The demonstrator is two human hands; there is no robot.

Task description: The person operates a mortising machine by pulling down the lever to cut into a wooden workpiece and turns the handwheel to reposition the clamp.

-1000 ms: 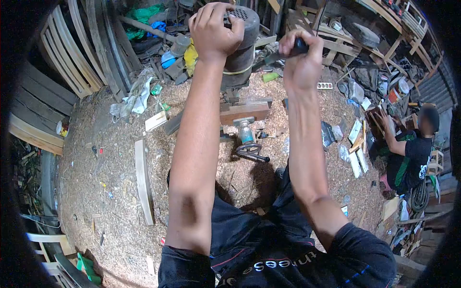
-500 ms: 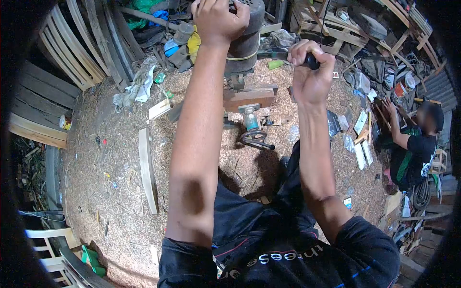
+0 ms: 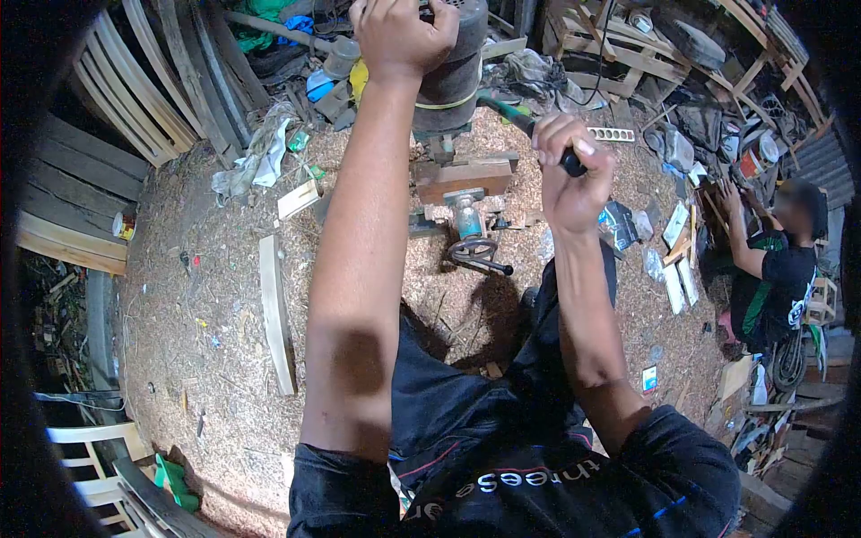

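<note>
My right hand [image 3: 574, 166] is wrapped around the black grip of a lever [image 3: 509, 111], which slants up to the left towards a machine. My left hand [image 3: 404, 40] is curled at the top edge, beside the machine's dark cylindrical motor housing [image 3: 453, 63]. Its fingertips are partly cut off, and what they grip is hidden. Below the housing lies a reddish-brown wooden block [image 3: 466, 179]. Beneath that block, a greenish metal support [image 3: 466, 220] carries a handwheel [image 3: 478, 254] with a black handle.
Wood shavings cover the floor [image 3: 215, 296], where a curved wooden piece [image 3: 276, 314] lies. Curved slats [image 3: 126, 90] lean at upper left. A power strip [image 3: 612, 134] is beyond my right hand. At right a person [image 3: 776, 260] crouches, hands on wood. Scrap wood [image 3: 619, 54] is piled behind.
My right hand has come down and slightly left with the lever grip, showing more of the lever and the power strip. My left hand has shifted slightly left.
</note>
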